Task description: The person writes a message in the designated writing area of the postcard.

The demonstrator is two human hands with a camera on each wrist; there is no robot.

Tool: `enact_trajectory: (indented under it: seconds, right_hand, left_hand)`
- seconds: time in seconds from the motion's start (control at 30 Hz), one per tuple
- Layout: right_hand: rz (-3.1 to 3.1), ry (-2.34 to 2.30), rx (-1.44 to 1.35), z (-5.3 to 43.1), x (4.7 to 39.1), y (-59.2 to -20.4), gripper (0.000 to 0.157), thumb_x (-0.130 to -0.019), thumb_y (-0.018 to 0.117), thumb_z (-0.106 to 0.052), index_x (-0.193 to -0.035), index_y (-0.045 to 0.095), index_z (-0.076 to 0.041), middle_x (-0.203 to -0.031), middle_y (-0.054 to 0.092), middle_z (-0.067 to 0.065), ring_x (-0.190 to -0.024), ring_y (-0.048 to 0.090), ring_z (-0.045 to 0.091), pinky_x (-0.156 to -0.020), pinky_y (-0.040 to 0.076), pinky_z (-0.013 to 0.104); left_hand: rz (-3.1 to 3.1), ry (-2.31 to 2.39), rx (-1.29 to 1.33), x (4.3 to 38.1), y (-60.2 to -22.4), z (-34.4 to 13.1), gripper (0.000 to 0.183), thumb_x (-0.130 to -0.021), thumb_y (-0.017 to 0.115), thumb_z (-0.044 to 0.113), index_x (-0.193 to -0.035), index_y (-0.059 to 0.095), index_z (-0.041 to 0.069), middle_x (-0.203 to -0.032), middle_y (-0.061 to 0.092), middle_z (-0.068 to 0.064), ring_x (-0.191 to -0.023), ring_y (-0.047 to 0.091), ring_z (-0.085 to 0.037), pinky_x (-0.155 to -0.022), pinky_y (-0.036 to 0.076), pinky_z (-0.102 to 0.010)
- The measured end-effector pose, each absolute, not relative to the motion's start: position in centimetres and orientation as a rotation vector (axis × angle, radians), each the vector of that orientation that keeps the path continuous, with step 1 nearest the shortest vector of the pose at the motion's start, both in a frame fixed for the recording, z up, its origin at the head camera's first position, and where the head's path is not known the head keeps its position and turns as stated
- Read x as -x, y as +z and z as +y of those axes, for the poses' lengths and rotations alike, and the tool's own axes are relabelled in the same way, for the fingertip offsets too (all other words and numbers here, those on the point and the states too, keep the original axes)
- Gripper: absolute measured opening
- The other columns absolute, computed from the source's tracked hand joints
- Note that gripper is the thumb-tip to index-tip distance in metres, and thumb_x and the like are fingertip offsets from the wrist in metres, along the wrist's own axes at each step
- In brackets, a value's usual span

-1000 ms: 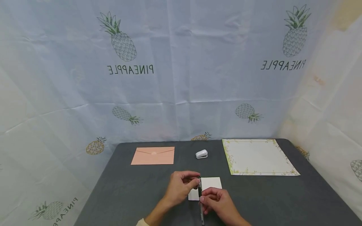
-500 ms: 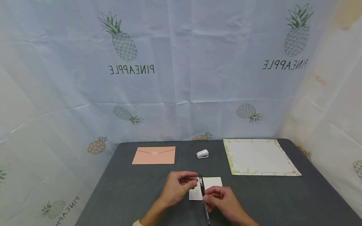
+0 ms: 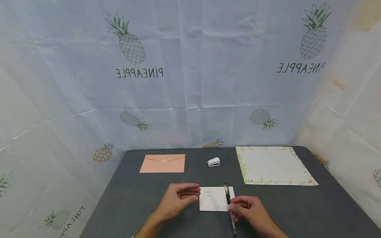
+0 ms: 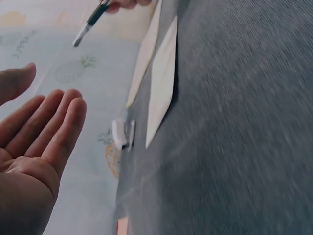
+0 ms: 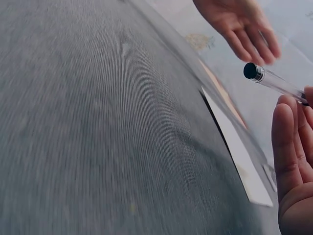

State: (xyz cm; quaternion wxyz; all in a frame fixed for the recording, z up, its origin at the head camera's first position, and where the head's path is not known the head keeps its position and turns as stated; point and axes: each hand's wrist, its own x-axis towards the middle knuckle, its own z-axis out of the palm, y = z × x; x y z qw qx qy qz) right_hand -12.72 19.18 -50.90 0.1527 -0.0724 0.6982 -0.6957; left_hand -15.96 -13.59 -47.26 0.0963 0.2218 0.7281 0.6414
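My right hand (image 3: 248,210) pinches a pen (image 3: 227,195) with a dark cap and a clear barrel. It holds the pen lengthwise above the right part of a small white card (image 3: 212,203). Short lines of faint writing show on that card. At the card's left edge is my left hand (image 3: 178,200), fingers extended and holding nothing. The left wrist view has the left palm (image 4: 34,147) facing up into the camera, and the pen (image 4: 90,22) farther off. In the right wrist view the pen's dark end (image 5: 252,71) points toward the left hand (image 5: 244,27).
A pink envelope (image 3: 162,166) lies at the back left of the dark table (image 3: 134,198). The small white stapler (image 3: 213,162) stands behind the card. At the back right lies a large sheet (image 3: 271,165) with a leafy border. Pineapple-print cloth (image 3: 190,82) hangs around the table.
The left fingers have come away from the pen, and the left hand has moved left. The right hand has carried the pen rightward, uncovering writing on the card.
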Motion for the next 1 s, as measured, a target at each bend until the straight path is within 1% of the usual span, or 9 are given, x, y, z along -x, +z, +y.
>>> enact_trajectory:
  seconds: [0.1, 0.2, 0.3, 0.5, 0.63, 0.8, 1.0]
  right_hand:
    - [2.022, -1.971, 0.159, 20.4, 12.7, -50.8, 0.036, -0.105, 0.072, -0.011, -0.124, 0.066, 0.019, -0.09, 0.078, 0.005, -0.076, 0.073, 0.013, -0.073, 0.066, 0.032]
    - [2.055, -1.941, 0.119, 21.7, 12.6, -50.8, 0.037, -0.105, 0.073, -0.013, -0.125, 0.067, 0.018, -0.091, 0.078, 0.005, -0.077, 0.073, 0.014, -0.074, 0.066, 0.032]
    - [2.091, -1.921, 0.081, 23.0, 12.5, -50.9, 0.038, -0.105, 0.074, -0.014, -0.125, 0.068, 0.018, -0.091, 0.079, 0.005, -0.078, 0.074, 0.015, -0.074, 0.066, 0.033]
    - [2.173, -1.871, 0.007, 25.3, 12.5, -51.3, 0.039, -0.105, 0.074, -0.015, -0.127, 0.069, 0.016, -0.094, 0.079, 0.01, -0.079, 0.075, 0.016, -0.074, 0.067, 0.034]
    - [2.227, -1.822, -0.016, 26.5, 12.5, -51.5, 0.039, -0.106, 0.074, -0.017, -0.128, 0.07, 0.015, -0.095, 0.079, 0.011, -0.079, 0.075, 0.017, -0.074, 0.067, 0.035]
    - [2.254, -1.777, -0.018, 27.4, 12.7, -51.4, 0.04, -0.106, 0.073, -0.018, -0.129, 0.07, 0.015, -0.097, 0.08, 0.012, -0.08, 0.075, 0.018, -0.074, 0.067, 0.036]
    - [2.311, -1.724, -0.046, 27.3, 13.2, -51.6, 0.041, -0.104, 0.077, -0.023, -0.127, 0.073, 0.012, -0.095, 0.08, 0.011, -0.08, 0.076, 0.019, -0.073, 0.067, 0.036]
  left_hand:
    - [2.145, 1.903, -0.659, 15.8, -47.4, -14.6, 0.041, -0.099, 0.077, 0.002, -0.138, 0.07, -0.008, -0.134, 0.07, -0.038, -0.122, 0.072, -0.052, -0.097, 0.062, -0.024]
    - [2.132, 1.917, -0.662, 15.6, -47.6, -15.7, 0.041, -0.1, 0.076, 0.0, -0.139, 0.068, -0.009, -0.136, 0.068, -0.04, -0.124, 0.071, -0.053, -0.098, 0.062, -0.024]
    - [2.127, 1.927, -0.668, 15.5, -47.7, -16.7, 0.042, -0.1, 0.075, 0.001, -0.14, 0.067, -0.011, -0.137, 0.066, -0.042, -0.125, 0.072, -0.05, -0.099, 0.062, -0.025]
    - [2.146, 1.92, -0.674, 15.3, -48.2, -18.1, 0.044, -0.101, 0.074, 0.0, -0.14, 0.064, -0.015, -0.136, 0.065, -0.044, -0.123, 0.077, -0.037, -0.099, 0.061, -0.024]
    - [2.159, 1.907, -0.653, 15.2, -48.4, -18.8, 0.045, -0.1, 0.075, -0.002, -0.141, 0.063, -0.017, -0.136, 0.066, -0.043, -0.122, 0.077, -0.035, -0.1, 0.061, -0.024]
    - [2.152, 1.906, -0.641, 15.0, -48.7, -19.2, 0.049, -0.1, 0.076, 0.001, -0.141, 0.061, -0.019, -0.136, 0.066, -0.043, -0.122, 0.077, -0.035, -0.1, 0.061, -0.024]
    - [2.15, 1.904, -0.678, 15.0, -49.0, -19.1, 0.046, -0.1, 0.076, 0.0, -0.139, 0.062, -0.019, -0.133, 0.067, -0.044, -0.12, 0.079, -0.03, -0.099, 0.061, -0.024]
